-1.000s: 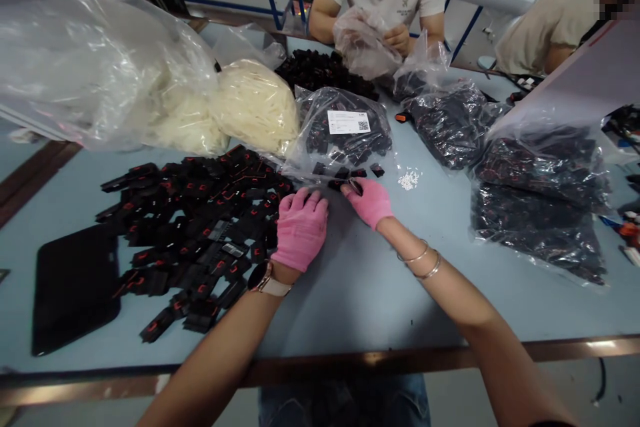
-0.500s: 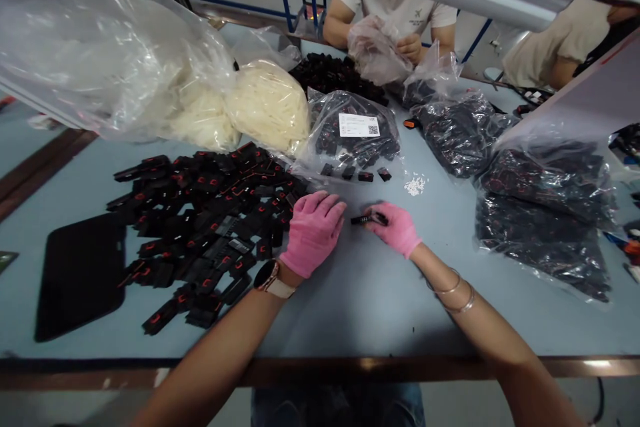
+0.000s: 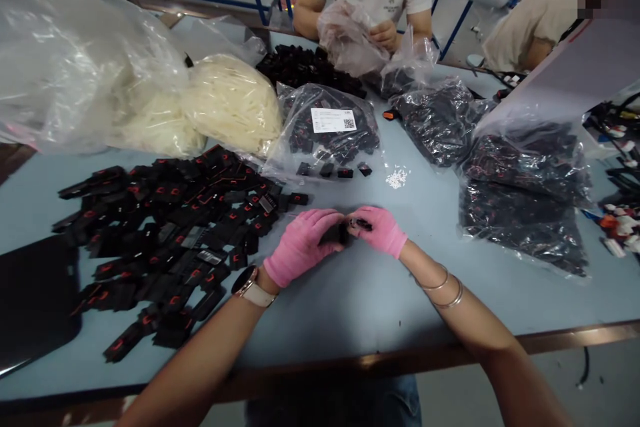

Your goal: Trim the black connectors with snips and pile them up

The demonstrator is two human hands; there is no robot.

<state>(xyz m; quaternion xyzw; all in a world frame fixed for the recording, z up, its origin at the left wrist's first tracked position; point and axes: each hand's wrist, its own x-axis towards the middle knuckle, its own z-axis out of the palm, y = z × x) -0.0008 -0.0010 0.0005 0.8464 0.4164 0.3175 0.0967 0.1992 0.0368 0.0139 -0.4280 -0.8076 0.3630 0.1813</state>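
Note:
My left hand point(image 3: 305, 245), in a pink glove, is closed around a black connector point(image 3: 343, 233) held upright at its fingertips. Close against it, my right hand point(image 3: 381, 231), also gloved in pink, pinches a small black part point(image 3: 361, 223) between thumb and fingers. The fingertips of both hands almost meet over the blue-grey table point(image 3: 350, 307). To the left of my left hand spreads a pile of black connectors point(image 3: 170, 240) with red clips. Beyond my hands lies a little heap of small white pieces point(image 3: 397, 177).
A labelled clear bag point(image 3: 333, 130) of black parts lies ahead, with a bag of cream-coloured pieces point(image 3: 233, 103) beside it. More bags of black parts point(image 3: 525, 207) are at the right. A black tray point(image 3: 37, 300) is at the left. A person point(image 3: 370, 7) handles a bag opposite.
My left hand has come away from the pile's edge with a black connector and moved next to my right hand. The camera view has shifted to the right.

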